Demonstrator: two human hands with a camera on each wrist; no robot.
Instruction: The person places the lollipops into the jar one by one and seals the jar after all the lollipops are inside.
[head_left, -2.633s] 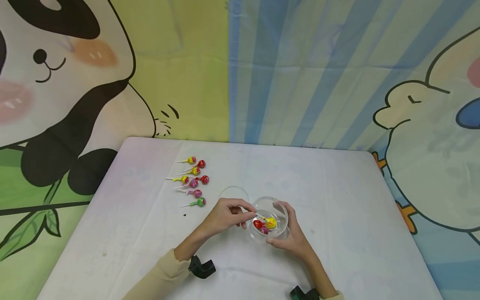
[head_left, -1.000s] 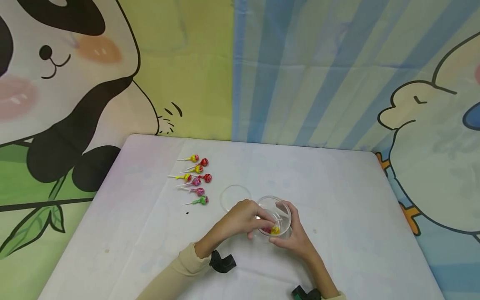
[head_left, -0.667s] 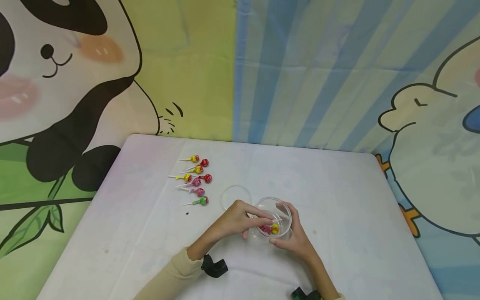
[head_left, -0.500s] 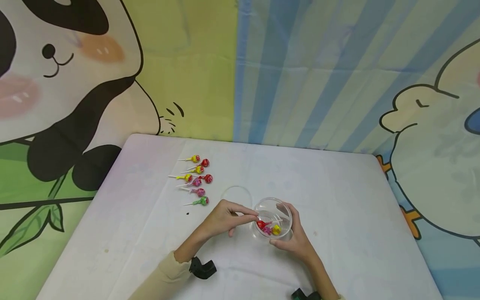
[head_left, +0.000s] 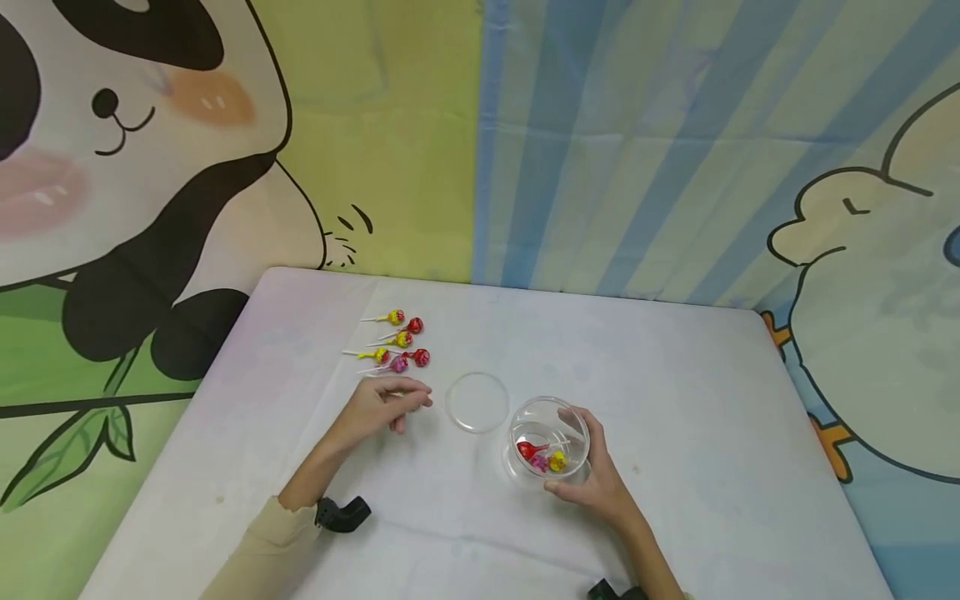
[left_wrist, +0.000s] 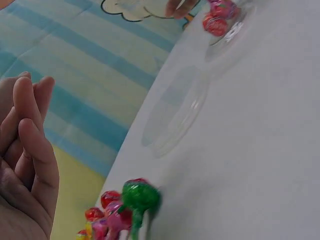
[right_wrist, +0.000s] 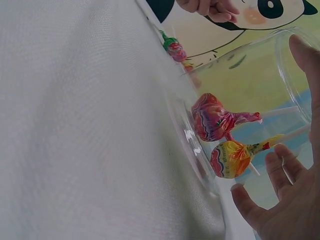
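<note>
Wrapped lollipops [head_left: 404,339]: in the head view, a loose cluster lies on the far left of the white table [head_left: 712,433], sticks pointing left.
Clear cup [head_left: 543,417]: on the near middle, with a red lollipop [head_left: 527,450], a pink lollipop [head_left: 539,462] and a yellow lollipop [head_left: 557,461] inside.
Clear lid [head_left: 477,402]: flat on the table, between cluster and cup.
Lollipop handling: probably light, hard-headed under slick wrappers; the thin, stiff sticks look the best hold.
Left hand [head_left: 386,406]: above the cluster's near end, fingers loosely bent, forearm slanting from the near left.
Right hand [head_left: 596,471]: curled round the cup's right side, thumb near, forearm from the near right.
Green lollipop [left_wrist: 141,195]: in the left wrist view, foremost of the bunch, its stick towards the camera.
Left fingers [left_wrist: 39,145]: bent, tips close together, no stick seen between them.
Cup wall: in the right wrist view, smooth, likely slippery and thin; best held gently round the body.
Right fingers [right_wrist: 245,202]: bent along the wall, holding the cup.
</note>
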